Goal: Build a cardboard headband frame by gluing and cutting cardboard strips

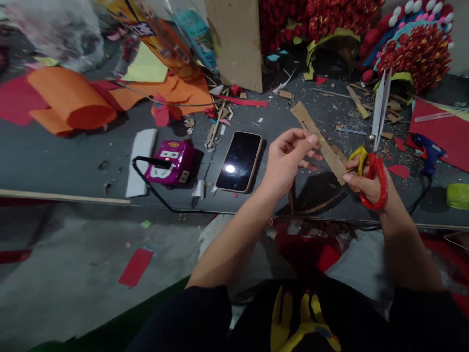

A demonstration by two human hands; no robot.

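Note:
A brown cardboard strip (329, 155) slants between my two hands above the dark table. My left hand (287, 159) pinches it near its upper half with the thumb on top, the other fingers curled behind. My right hand (373, 188) has its fingers through the red and yellow handles of the scissors (380, 117), whose blades point up, away from me. The thumb of that hand also presses the lower end of the strip. A black phone (240, 162) lies on the table left of my left hand.
A purple power socket block (170, 164) with a black cable sits left of the phone. A blue glue gun (428, 154) lies at right. Orange paper (73, 100), an upright cardboard piece (240, 44) and red flower-covered pieces (414, 56) stand behind. Scraps litter the table (205, 200).

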